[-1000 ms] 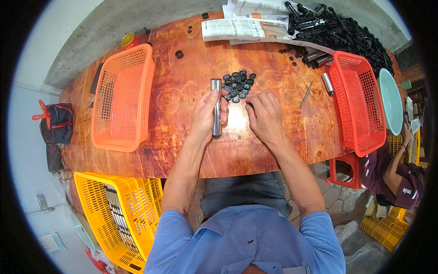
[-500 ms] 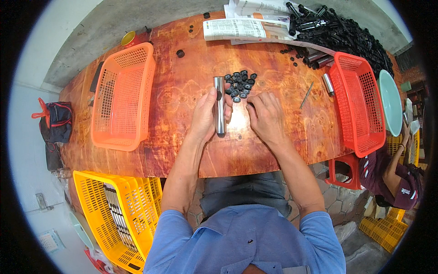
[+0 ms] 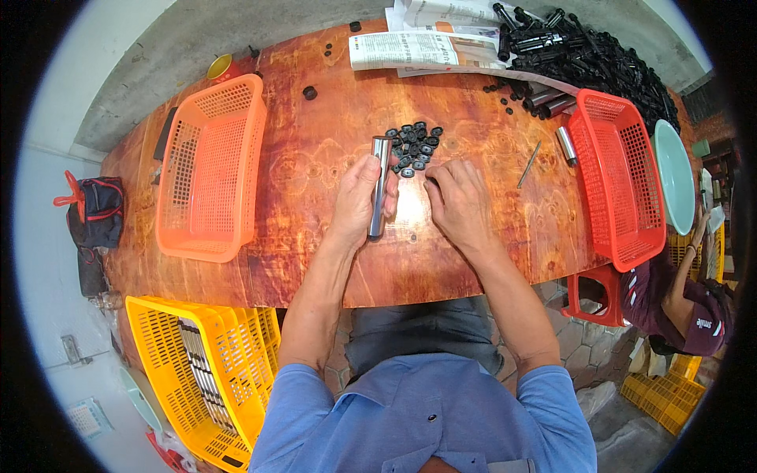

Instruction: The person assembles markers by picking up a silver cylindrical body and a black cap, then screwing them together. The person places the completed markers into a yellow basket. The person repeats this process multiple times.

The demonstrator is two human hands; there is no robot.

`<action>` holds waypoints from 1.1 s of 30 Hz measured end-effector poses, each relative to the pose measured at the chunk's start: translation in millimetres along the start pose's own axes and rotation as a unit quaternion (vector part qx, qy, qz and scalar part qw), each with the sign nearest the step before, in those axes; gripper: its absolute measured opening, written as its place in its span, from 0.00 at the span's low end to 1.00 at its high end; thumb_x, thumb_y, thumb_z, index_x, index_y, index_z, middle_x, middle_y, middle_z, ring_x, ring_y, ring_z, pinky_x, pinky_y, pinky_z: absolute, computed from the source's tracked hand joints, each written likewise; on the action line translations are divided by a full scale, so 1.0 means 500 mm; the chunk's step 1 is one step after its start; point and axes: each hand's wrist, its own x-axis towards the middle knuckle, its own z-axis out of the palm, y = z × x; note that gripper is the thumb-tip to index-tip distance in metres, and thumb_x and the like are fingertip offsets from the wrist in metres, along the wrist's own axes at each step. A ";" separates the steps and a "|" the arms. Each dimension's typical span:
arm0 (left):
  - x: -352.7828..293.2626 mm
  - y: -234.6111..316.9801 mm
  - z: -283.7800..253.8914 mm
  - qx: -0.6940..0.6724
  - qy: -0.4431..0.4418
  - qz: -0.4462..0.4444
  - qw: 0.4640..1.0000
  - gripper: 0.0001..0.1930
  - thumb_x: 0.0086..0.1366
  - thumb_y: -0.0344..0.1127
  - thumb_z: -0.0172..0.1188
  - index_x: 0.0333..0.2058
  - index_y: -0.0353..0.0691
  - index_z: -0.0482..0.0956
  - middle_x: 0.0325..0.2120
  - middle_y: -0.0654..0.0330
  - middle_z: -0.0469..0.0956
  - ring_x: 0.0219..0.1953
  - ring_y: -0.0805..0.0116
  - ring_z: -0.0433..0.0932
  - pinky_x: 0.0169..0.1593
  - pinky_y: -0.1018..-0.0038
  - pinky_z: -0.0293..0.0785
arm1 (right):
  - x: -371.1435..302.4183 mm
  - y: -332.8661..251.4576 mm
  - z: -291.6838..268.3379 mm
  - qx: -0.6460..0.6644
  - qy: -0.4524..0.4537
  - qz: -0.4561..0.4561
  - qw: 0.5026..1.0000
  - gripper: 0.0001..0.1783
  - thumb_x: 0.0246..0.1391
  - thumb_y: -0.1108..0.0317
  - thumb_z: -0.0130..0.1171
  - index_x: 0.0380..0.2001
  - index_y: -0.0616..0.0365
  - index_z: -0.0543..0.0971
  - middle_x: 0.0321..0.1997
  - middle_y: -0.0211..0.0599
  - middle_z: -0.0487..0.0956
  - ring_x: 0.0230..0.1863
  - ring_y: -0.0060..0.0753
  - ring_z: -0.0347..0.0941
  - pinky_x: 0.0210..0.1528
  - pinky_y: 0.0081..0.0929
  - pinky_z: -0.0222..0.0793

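Observation:
My left hand (image 3: 360, 201) is wrapped round a shiny metal tube (image 3: 379, 189), held above the table with its far end tipped slightly to the right. The near end of the tube is dark. Just right of the far end lies a small pile of black oval plastic caps (image 3: 413, 146). My right hand (image 3: 459, 197) rests on the table at the near right side of that pile, fingers curled and closed. Something dark shows at its fingertips, too small to make out.
On the wooden table (image 3: 315, 165) stand an orange basket (image 3: 248, 173) at left and a red basket (image 3: 587, 165) at right. A thin metal rod (image 3: 529, 164) and a short metal tube (image 3: 566, 147) lie nearer the red one. Black parts (image 3: 599, 71) are heaped at far right; a co-worker's arm (image 3: 684, 268) shows beyond.
The tube has turned in my left hand: the dark round spot on its upper side is out of sight, and its near end has swung slightly left. My right hand has hardly moved.

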 end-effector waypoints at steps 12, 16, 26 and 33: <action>0.005 0.004 0.014 -0.074 -0.025 0.014 0.997 0.19 0.75 0.42 0.55 0.55 0.33 0.70 0.30 0.60 0.76 0.26 0.73 0.76 0.30 0.77 0.75 | 0.000 0.002 0.003 -0.004 0.001 -0.003 1.000 0.07 0.51 0.74 0.66 0.34 0.59 0.81 0.34 0.39 0.75 0.39 0.46 0.72 0.43 0.39 0.66; 0.010 -0.007 0.003 -0.026 0.016 0.031 0.999 0.17 0.72 0.35 0.59 0.54 0.33 0.71 0.35 0.58 0.78 0.29 0.71 0.78 0.33 0.75 0.77 | 0.000 0.001 0.001 -0.008 -0.003 -0.002 1.000 0.07 0.51 0.74 0.66 0.34 0.59 0.81 0.34 0.40 0.75 0.39 0.46 0.72 0.43 0.39 0.66; 0.003 0.011 -0.010 -0.011 0.014 0.023 1.000 0.17 0.66 0.29 0.61 0.52 0.34 0.72 0.36 0.58 0.78 0.28 0.71 0.77 0.31 0.75 0.76 | -0.003 0.006 0.004 -0.004 -0.004 -0.011 1.000 0.07 0.52 0.73 0.64 0.35 0.59 0.79 0.35 0.39 0.74 0.42 0.45 0.71 0.43 0.39 0.65; 0.001 0.017 0.003 -0.084 0.002 0.011 0.996 0.18 0.67 0.28 0.59 0.55 0.33 0.71 0.36 0.59 0.77 0.30 0.72 0.77 0.32 0.76 0.77 | -0.001 0.002 0.002 -0.007 0.003 -0.007 1.000 0.07 0.51 0.74 0.66 0.35 0.60 0.81 0.35 0.40 0.75 0.39 0.45 0.72 0.43 0.38 0.66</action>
